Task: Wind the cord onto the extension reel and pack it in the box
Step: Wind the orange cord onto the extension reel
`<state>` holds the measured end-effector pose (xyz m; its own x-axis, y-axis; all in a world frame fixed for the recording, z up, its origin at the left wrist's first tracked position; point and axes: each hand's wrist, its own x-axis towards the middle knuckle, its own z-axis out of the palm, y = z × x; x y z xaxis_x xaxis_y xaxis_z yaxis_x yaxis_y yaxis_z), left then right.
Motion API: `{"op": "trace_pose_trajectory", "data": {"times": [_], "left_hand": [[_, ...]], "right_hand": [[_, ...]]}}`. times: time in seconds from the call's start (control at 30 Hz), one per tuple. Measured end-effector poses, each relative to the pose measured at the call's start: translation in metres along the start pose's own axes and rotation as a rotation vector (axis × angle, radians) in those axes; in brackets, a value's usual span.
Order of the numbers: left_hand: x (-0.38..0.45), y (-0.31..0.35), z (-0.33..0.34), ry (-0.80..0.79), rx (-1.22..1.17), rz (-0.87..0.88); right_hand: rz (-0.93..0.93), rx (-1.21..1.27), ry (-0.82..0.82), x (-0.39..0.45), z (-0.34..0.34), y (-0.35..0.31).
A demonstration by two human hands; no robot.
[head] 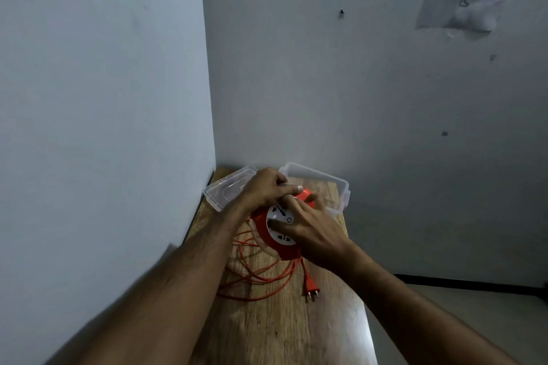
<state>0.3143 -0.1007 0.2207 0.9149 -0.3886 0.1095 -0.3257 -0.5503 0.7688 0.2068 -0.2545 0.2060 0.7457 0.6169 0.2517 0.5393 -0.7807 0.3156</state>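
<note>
Gripping the orange reel (pixel 277 235) with both hands above the tabletop (pixel 284 329).
Left hand (pixel 265 187) clasps its top, right hand (pixel 308 227) its face; loose cord (pixel 252 278) lies at 6 o'clock.

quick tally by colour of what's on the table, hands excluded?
Orange: 3 - extension reel, loose cord, plug
Clear plastic: 2 - box, lid
Total: 5

The reel's socket face is white. Reel, cord and plug are one connected unit, counted here as parts. The left hand and right hand both hold the reel.

Wooden table (pixel 275 332) in grey-walled corner (pixel 207 68)
</note>
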Motion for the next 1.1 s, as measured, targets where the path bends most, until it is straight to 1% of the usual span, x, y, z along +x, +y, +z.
{"op": "trace_pose_trajectory", "data": {"times": [0.13, 0.27, 0.3, 0.37, 0.47, 0.53, 0.6, 0.67, 0.7, 0.73, 0.77, 0.8, 0.83, 0.87, 0.9, 0.97, 1.0, 1.07, 1.1], "left_hand": [[-0.003, 0.002, 0.004, 0.015, 0.036, 0.012], [-0.002, 0.0, 0.003, 0.064, 0.032, 0.004], [-0.001, -0.001, 0.003, 0.072, 0.022, -0.005], [0.001, -0.003, 0.002, 0.095, 0.014, -0.021], [0.003, -0.007, 0.005, 0.17, 0.017, -0.041], [0.004, -0.008, 0.007, 0.206, 0.064, -0.041], [0.004, -0.008, 0.011, 0.229, 0.126, -0.019], [0.001, -0.006, 0.016, 0.241, 0.171, -0.004], [0.0, -0.005, 0.019, 0.236, 0.187, 0.001], [-0.002, -0.005, 0.02, 0.224, 0.198, -0.001], [-0.003, -0.005, 0.021, 0.213, 0.202, -0.005], [-0.003, -0.007, 0.021, 0.204, 0.195, -0.012], [-0.002, -0.01, 0.02, 0.196, 0.176, -0.017], [0.0, -0.015, 0.019, 0.191, 0.144, -0.018], [0.003, -0.02, 0.017, 0.188, 0.102, -0.017], [0.006, -0.026, 0.014, 0.173, 0.031, -0.019], [0.007, -0.027, 0.012, 0.156, 0.016, -0.02], [0.009, -0.028, 0.008, 0.114, 0.017, -0.019], [0.009, -0.029, 0.006, 0.1, 0.021, -0.022]], "right_hand": [[-0.019, 0.015, 0.065, 0.004, 0.006, 0.002], [0.178, 0.247, 0.189, 0.007, 0.002, -0.003], [0.26, 0.303, 0.196, 0.008, 0.001, -0.006], [0.479, 0.439, 0.21, 0.012, 0.0, -0.013], [0.817, 0.682, 0.327, 0.02, 0.004, -0.023], [1.019, 0.807, 0.379, 0.027, 0.006, -0.031], [1.26, 0.968, 0.391, 0.034, 0.013, -0.038], [1.523, 1.214, 0.377, 0.04, 0.022, -0.044], [1.653, 1.381, 0.389, 0.043, 0.023, -0.046], [1.741, 1.569, 0.429, 0.045, 0.021, -0.047], [1.789, 1.702, 0.471, 0.046, 0.019, -0.047], [1.799, 1.756, 0.482, 0.045, 0.018, -0.046], [1.763, 1.727, 0.468, 0.042, 0.018, -0.046], [1.669, 1.626, 0.47, 0.039, 0.015, -0.046], [1.499, 1.442, 0.489, 0.034, 0.011, -0.047], [1.005, 0.982, 0.512, 0.021, 0.005, -0.046], [0.745, 0.786, 0.489, 0.014, 0.008, -0.042], [0.318, 0.411, 0.335, 0.003, 0.017, -0.032], [0.177, 0.285, 0.252, -0.001, 0.018, -0.026]]}}
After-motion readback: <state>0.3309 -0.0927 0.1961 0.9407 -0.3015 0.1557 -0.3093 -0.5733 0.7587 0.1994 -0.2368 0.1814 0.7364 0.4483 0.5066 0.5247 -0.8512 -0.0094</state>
